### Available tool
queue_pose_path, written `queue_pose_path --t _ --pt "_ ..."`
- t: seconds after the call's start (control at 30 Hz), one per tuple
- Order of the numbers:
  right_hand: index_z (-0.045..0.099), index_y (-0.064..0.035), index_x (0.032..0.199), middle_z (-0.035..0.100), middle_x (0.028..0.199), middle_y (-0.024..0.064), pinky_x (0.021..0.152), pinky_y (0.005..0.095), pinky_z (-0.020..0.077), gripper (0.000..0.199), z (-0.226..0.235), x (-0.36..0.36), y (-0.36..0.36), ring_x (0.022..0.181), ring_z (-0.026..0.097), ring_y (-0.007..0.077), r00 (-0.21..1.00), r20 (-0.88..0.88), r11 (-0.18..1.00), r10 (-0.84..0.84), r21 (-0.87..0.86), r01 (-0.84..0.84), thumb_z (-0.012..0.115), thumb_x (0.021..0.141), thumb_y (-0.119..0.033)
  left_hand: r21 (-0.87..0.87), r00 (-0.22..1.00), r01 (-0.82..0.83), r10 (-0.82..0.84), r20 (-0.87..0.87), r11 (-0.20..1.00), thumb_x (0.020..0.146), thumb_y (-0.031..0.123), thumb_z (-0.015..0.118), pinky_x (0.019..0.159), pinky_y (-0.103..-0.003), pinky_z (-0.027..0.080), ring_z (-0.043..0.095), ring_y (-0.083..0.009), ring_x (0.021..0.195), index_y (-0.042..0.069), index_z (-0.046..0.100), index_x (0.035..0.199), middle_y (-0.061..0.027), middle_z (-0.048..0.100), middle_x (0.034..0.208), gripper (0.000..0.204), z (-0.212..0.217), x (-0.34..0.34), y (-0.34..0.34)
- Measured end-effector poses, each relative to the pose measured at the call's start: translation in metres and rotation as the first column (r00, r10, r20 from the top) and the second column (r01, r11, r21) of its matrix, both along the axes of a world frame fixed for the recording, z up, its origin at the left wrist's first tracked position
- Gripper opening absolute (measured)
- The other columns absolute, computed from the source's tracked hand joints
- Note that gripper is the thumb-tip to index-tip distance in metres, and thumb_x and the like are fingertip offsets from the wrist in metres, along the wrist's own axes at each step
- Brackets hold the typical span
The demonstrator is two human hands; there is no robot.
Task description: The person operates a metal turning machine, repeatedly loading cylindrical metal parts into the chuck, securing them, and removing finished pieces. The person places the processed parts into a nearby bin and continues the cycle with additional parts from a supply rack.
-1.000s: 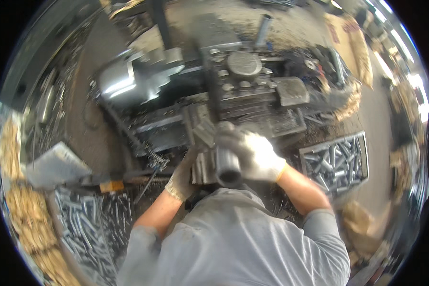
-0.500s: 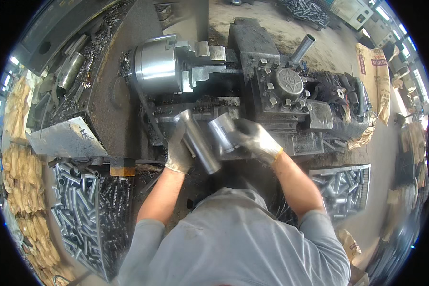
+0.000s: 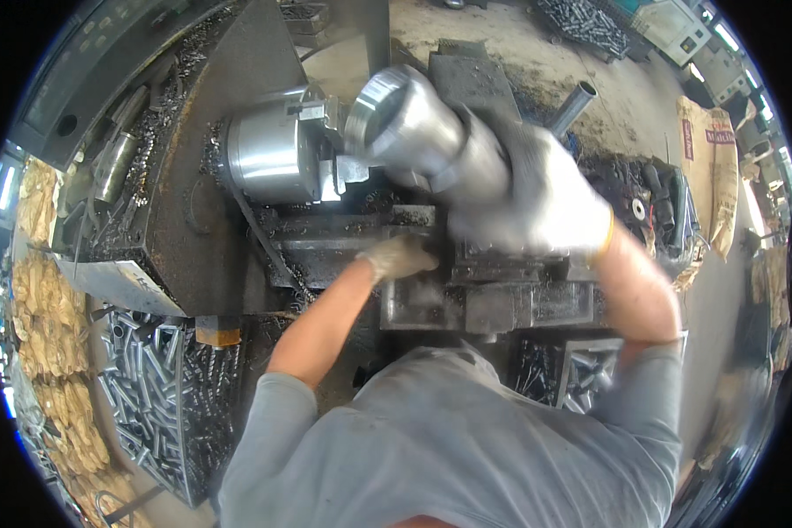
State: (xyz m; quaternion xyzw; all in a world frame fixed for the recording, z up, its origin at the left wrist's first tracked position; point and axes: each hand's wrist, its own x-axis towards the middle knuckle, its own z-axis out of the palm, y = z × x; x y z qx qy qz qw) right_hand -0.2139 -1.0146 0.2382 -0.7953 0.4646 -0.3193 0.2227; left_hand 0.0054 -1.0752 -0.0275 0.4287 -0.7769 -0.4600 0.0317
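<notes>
My gloved right hand [image 3: 546,189] is raised over the lathe's tool post, its fingers wrapped round a shiny steel tube [image 3: 431,145]. The tube tilts up to the left with its round open end toward me, and motion smears it. Behind that open end, on the left, is the lathe chuck [image 3: 273,154], its stepped jaws partly covered. My gloved left hand [image 3: 402,258] is low at the front of the lathe bed [image 3: 326,251], beside the carriage. Its fingers are dark and blurred, so whether they hold anything is unclear.
Crates of cut metal tubes [image 3: 141,396] stand at the lower left and the lower right [image 3: 590,370]. An upright pipe [image 3: 575,106] rises behind the tool post. Metal shavings litter the machine housing [image 3: 172,202]. A paper sack [image 3: 708,167] stands at the right.
Earlier each hand held a steel piece in front of the lathe. My right hand has risen with a tube; my left hand has shifted right, and the long tube is no longer seen in it.
</notes>
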Motion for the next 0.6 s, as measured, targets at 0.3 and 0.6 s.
queue_pose_path --t 0.3,0.6 --pt "0.073 -0.0101 0.119 0.078 0.106 0.0212 0.088 0.0451 0.0615 0.052 -0.054 -0.028 -0.179 0.099 0.076 0.0400 0.459 -0.883 0.995 0.093 0.103 -0.004 0.087 0.074 -0.034 0.144 0.572 -0.612 0.561 -0.598 0.778 0.104 0.009 0.063 0.090 -0.030 0.054 0.063 -0.0138 0.090 -0.003 0.071 0.125 -0.0073 0.072 0.106 0.025 0.022 0.118 0.104" --pt "0.071 -0.0045 0.125 0.078 0.112 0.0227 0.092 0.0475 0.0580 0.067 -0.090 -0.022 -0.194 0.105 0.075 0.0390 0.630 -0.707 0.901 0.321 0.433 0.026 0.088 0.070 -0.040 0.554 -0.261 -0.823 0.950 -0.169 -0.128 0.098 0.020 0.073 0.069 -0.037 0.058 0.068 -0.0194 0.078 0.009 0.070 0.110 -0.0063 0.071 0.092 0.016 -0.092 0.271 0.288"
